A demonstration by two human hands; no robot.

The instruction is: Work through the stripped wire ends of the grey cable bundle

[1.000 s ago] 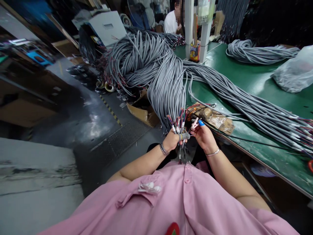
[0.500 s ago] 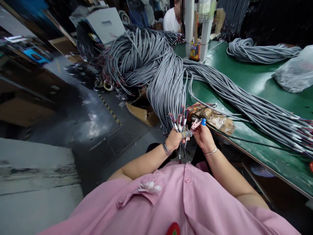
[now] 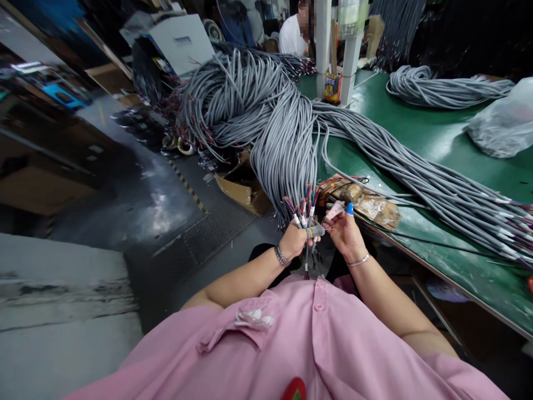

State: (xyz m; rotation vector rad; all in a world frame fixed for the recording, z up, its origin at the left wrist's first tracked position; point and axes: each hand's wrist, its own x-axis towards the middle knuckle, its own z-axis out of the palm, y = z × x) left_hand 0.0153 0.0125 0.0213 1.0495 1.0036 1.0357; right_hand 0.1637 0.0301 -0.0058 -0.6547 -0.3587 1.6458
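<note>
My left hand [image 3: 295,240] is closed round several grey cable ends [image 3: 303,219]. White sleeves and thin coloured wires stick up above its fist, and more ends hang below. A grey wrapping covers its thumb [image 3: 315,230], which points right toward fine loose wires. Close by on the right, my right hand [image 3: 346,233] is bent, with a blue cover on its thumb tip [image 3: 350,209]. Between its thumb and fingers is a small pale pink clip-like piece [image 3: 335,210], blurred. Whether its lower fingers touch the fine wires I cannot make out.
A big heap of grey cables [image 3: 233,94] hangs over the left edge of the green table [image 3: 428,139]. A long cable bundle [image 3: 400,155] crosses it. A worn wooden block [image 3: 375,208] lies at the near edge. An open carton [image 3: 245,191] stands below; a person [image 3: 291,36] sits behind.
My left hand has shifted slightly left and down with the cable ends. My right hand has turned a little, and the pale pink piece in it has tilted and blurred.
</note>
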